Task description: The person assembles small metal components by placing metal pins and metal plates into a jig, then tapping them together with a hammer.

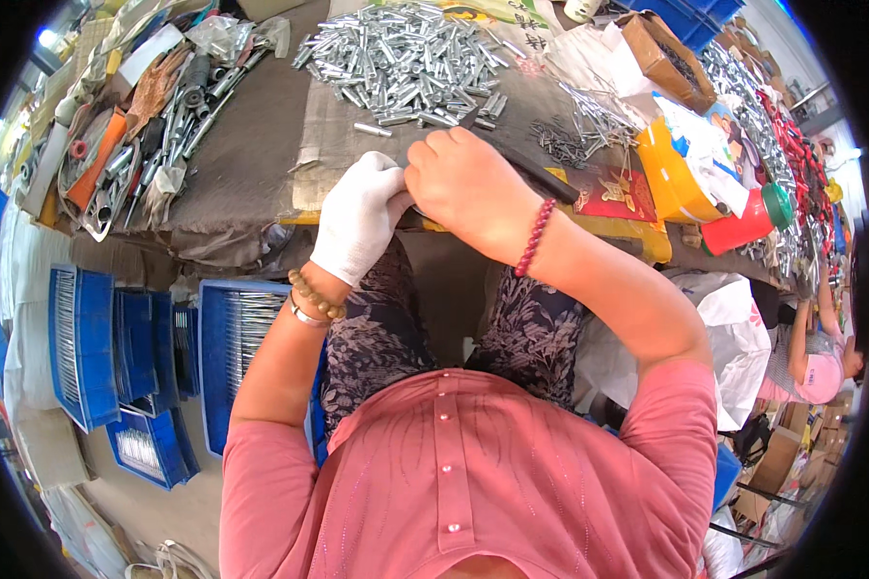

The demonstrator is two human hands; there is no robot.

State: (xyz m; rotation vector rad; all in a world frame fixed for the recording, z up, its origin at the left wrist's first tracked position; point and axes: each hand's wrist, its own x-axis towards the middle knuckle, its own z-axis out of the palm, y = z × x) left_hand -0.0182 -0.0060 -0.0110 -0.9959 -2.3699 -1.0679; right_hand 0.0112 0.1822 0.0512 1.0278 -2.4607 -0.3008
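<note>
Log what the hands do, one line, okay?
left hand: white-gloved, meets right | right hand: bare, curled | grasp: hidden | beyond: pile of silvery metal cylinders

Silver metal tubes (406,63), loosely heaped

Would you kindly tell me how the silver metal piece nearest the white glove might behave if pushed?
The silver metal piece looks cylindrical, so it would probably roll if pushed across its length. Its metallic shine suggests it is stiff and perhaps rather heavy for its size. Its surface looks smooth, so it may feel slippery.
</note>
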